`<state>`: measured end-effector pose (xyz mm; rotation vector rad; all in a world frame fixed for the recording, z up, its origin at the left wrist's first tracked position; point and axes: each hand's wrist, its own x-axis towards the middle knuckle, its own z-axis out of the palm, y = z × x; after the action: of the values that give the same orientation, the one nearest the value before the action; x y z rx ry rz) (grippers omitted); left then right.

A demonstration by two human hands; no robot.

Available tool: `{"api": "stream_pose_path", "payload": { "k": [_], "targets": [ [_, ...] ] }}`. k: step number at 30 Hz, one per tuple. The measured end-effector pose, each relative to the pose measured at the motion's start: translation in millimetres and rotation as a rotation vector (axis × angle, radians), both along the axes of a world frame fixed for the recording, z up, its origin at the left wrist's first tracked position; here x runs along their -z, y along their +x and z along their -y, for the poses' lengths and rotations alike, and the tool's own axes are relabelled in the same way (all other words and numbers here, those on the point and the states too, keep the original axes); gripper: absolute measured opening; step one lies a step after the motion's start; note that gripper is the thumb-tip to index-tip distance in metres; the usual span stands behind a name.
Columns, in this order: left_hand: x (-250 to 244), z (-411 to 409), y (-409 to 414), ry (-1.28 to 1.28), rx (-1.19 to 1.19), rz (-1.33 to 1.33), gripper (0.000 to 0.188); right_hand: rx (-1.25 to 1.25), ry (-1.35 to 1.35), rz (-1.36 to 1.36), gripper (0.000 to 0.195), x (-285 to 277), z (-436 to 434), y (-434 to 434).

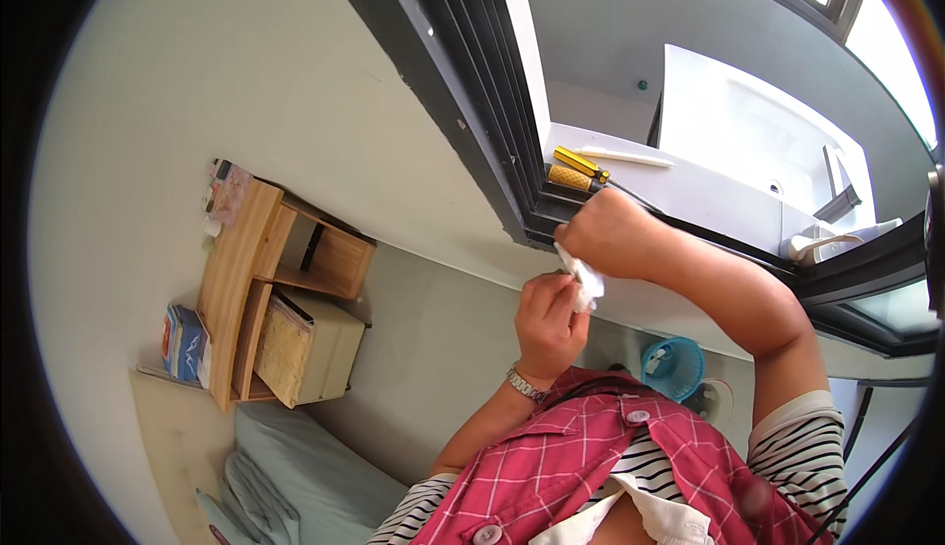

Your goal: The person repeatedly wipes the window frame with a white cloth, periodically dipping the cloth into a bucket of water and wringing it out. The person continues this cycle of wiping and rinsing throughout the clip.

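Observation:
A crumpled white tissue (588, 286) hangs between my two hands, close to the lower corner of the dark sliding-window frame (493, 94). My left hand (550, 320), with a metal-band watch (526, 384) on its wrist, pinches the tissue's lower part. Curled into a fist, my right hand (616, 235) meets the tissue's upper end; its fingertips are mostly hidden. Just beyond that fist, two yellow-handled tools lie by the sill: a screwdriver (579, 164) with a metal shaft and a second handle (570, 177), whose far end is hidden. A white pen-like stick (627, 156) lies beside them.
Past the white sill (709, 209) is a white sink basin (768, 124) with a grey faucet (840, 204). Below my right forearm stands a blue waste basket (673, 368). At left are a wooden desk (238, 301), a small cabinet (317, 345) and a bed (317, 464).

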<state>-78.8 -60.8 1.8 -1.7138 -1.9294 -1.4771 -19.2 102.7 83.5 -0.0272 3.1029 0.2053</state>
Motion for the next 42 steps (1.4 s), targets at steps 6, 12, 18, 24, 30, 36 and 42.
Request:
{"api": "stream_pose_path", "payload": {
  "k": [6,12,18,24,30,36,42],
  "targets": [
    [3.5,4.0,-4.0,0.013,-0.070,0.011,0.025,0.181,-0.124,-0.181,0.011,17.7,7.3,1.3],
    [8.6,-4.4,-20.0,0.034,-0.150,-0.010,0.024,0.128,-0.008,-0.268,0.015,30.2,19.0,-26.2],
    [4.9,1.7,-10.1,0.004,-0.065,0.001,0.025,-0.033,0.057,-0.058,0.010,10.6,4.1,-13.3],
    [7.2,3.7,-8.5,0.047,-0.081,0.004,0.025,0.119,-0.010,-0.138,0.015,18.9,9.9,-6.4],
    [10.2,-5.1,-21.6,0.058,-0.130,0.010,0.025,0.165,0.057,-0.160,0.017,26.3,28.2,-23.8],
    [11.7,8.3,2.7,0.008,0.062,0.001,0.033,0.126,0.110,0.222,0.010,-10.9,19.1,7.8],
    [6.1,2.1,-6.9,0.047,-0.033,0.009,0.027,0.276,0.084,-0.081,0.020,22.4,31.1,8.1]
  ]
}}
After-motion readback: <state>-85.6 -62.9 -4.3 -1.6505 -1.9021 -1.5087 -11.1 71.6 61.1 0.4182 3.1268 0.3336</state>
